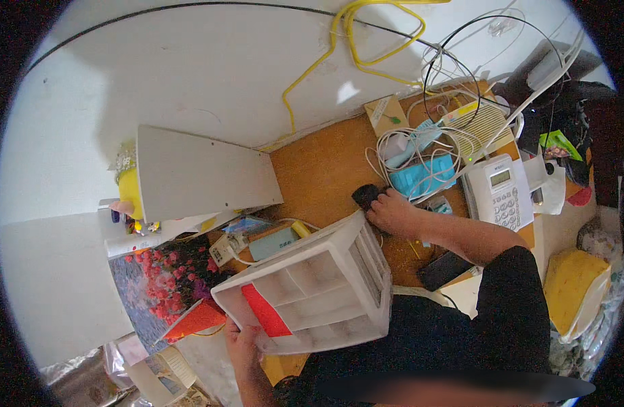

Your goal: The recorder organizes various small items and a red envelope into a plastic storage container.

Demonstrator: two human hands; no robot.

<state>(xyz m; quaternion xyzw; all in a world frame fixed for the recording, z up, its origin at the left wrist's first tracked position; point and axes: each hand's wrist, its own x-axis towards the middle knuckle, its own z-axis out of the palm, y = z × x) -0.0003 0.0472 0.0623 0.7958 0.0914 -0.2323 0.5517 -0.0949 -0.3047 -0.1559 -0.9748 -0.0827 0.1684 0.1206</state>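
Note:
My left hand grips the lower left edge of a white plastic organizer, its thumb lying along the rim. The organizer is tilted against my front, with its divided compartments facing up and slatted openings along its right side. A flat red piece lies in one section; the other sections in view look bare and dusty. My right hand reaches onto the brown wooden desk, its fingers curled round a small black object whose kind I cannot make out.
Right of my right hand lie a blue box under tangled white cables, a white desk phone and a dark phone-like slab. A grey panel stands at the left, near a power strip and a floral picture.

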